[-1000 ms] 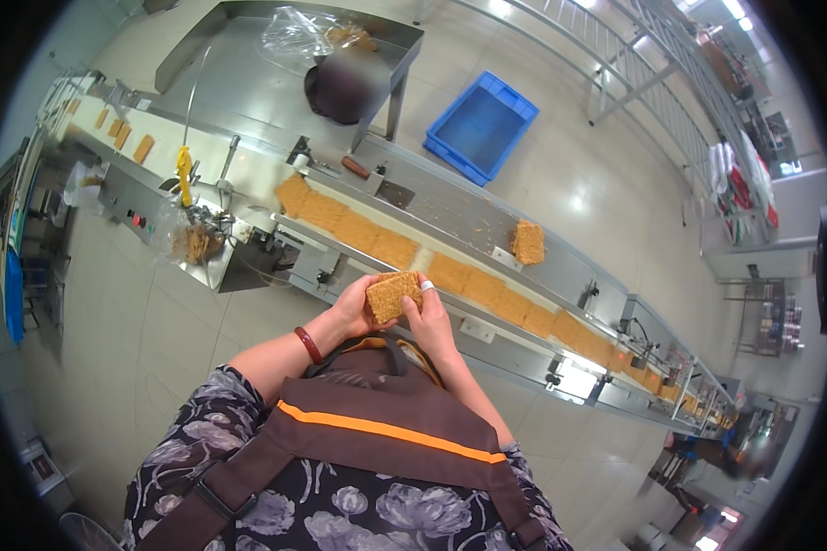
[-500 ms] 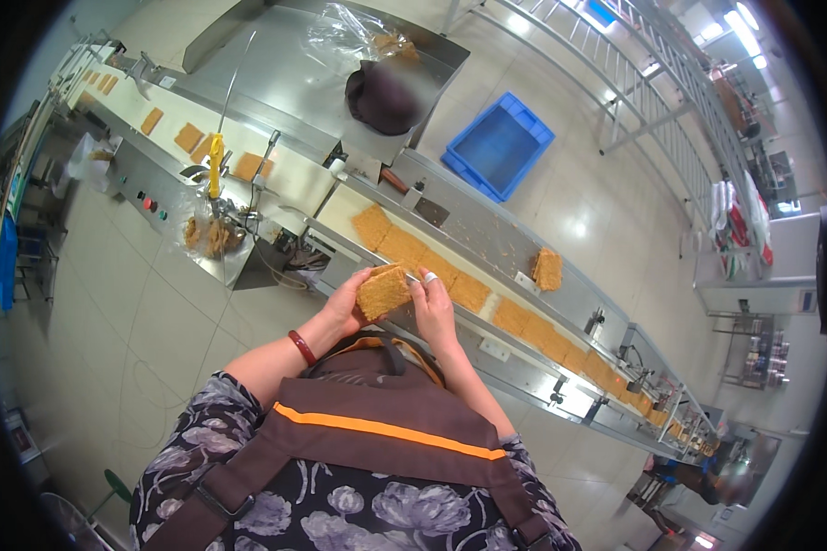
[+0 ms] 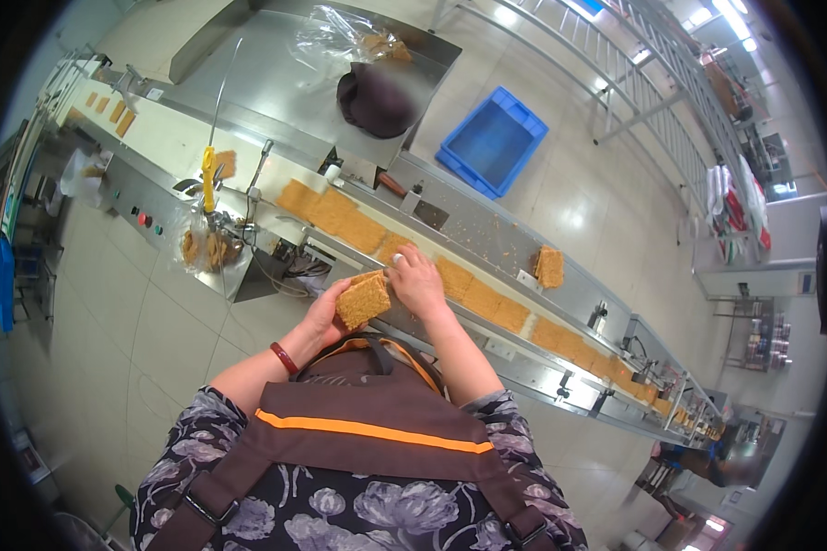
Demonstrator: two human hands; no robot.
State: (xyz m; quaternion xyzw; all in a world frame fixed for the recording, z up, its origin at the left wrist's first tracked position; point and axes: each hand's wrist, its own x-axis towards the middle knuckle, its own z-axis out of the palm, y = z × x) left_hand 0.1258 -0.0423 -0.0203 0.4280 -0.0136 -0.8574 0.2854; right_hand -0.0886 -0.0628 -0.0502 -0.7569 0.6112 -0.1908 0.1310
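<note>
My left hand (image 3: 319,312) is closed round a small stack of golden-brown, crumbly flat biscuit-like squares (image 3: 364,301), holding it just above the near side of the conveyor. Right beside the stack, my right hand (image 3: 417,281) reaches over the belt with curled fingers and a ring on one finger. Its fingertips are close to a square piece (image 3: 394,245) in the row; what they grip, if anything, is hidden. Along the belt runs a line of similar squares (image 3: 494,305), several of them edge to edge.
A short pile of squares (image 3: 549,267) rests on the far metal ledge among crumbs. Beyond stands a blue crate (image 3: 493,141) on the floor. A dark cloth-like bundle (image 3: 375,99) lies on the steel table (image 3: 276,78). Left of me are a yellow-handled fixture (image 3: 209,179) and control buttons (image 3: 146,220).
My right hand has moved from beside the stack to over the belt, its fingers now curled. The squares have shifted along the belt. My left hand still holds the stack.
</note>
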